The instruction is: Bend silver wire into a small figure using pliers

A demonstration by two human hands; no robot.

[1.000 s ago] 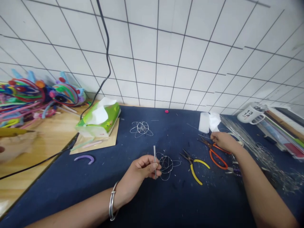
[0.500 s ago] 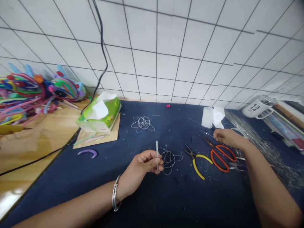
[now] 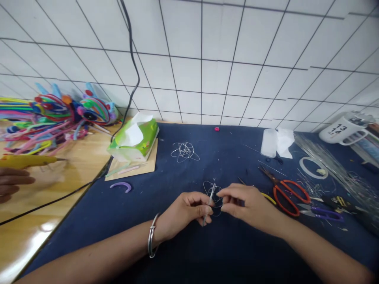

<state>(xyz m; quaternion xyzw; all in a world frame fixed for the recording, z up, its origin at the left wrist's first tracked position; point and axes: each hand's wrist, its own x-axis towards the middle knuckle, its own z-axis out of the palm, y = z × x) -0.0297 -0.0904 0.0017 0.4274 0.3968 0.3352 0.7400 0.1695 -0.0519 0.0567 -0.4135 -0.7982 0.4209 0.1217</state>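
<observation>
My left hand [image 3: 188, 213] pinches a slim bundle of short silver wires [image 3: 211, 197] between thumb and fingers, held at a slant. My right hand [image 3: 248, 205] is just to its right, its fingers curved and the thumb and index tips apart; I see nothing between them. Behind the bundle, a bent-wire frame with loops [image 3: 217, 191] lies on the dark blue cloth, partly covered by my hands. Yellow-handled pliers [image 3: 269, 198] are mostly hidden behind my right hand. Farther back sits another looped wire frame [image 3: 185, 151].
Orange-handled scissors [image 3: 291, 197], purple-handled scissors [image 3: 327, 213], a tape ring [image 3: 314, 167] and loose wires lie right. A tissue pack [image 3: 139, 138] and purple curved piece [image 3: 121, 186] are left. Another person's hand [image 3: 13, 183] is beside a yellow glue gun [image 3: 29, 161]. A mug [image 3: 340, 130] stands back right.
My right hand has come left from near the scissors to beside the wire bundle. The bundle now tilts. Another person's hand has appeared at the left edge, and the view has shifted left.
</observation>
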